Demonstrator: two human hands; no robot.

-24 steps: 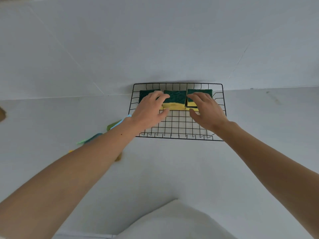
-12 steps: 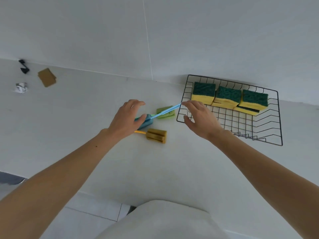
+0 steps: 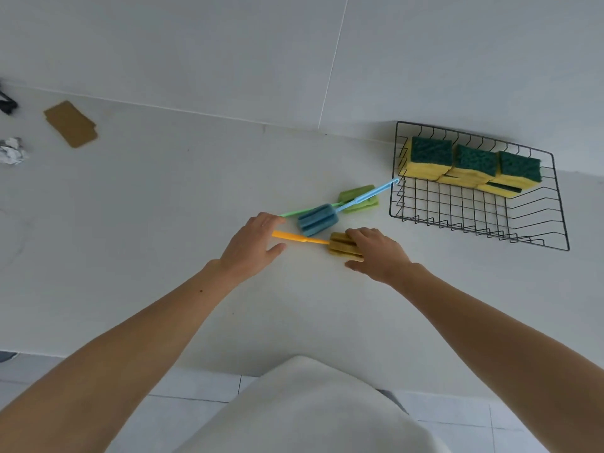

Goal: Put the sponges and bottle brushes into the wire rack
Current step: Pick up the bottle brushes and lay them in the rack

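Sponges (image 3: 470,163) already stand in a row at the far end of the wire rack (image 3: 536,238); three bottle brushes lie on the counter (image 3: 163,223) just left of it. Right hand (image 3: 379,253) rests spread over the yellow brush (image 3: 340,245) head, fingers not yet closed; left hand (image 3: 253,246) open at its orange handle end. Blue brush (image 3: 317,219) and green brush (image 3: 359,197) lie crossed just beyond; best lift yellow level by both ends, clear of the blue head, and lay it lengthwise in the rack's bare near part.
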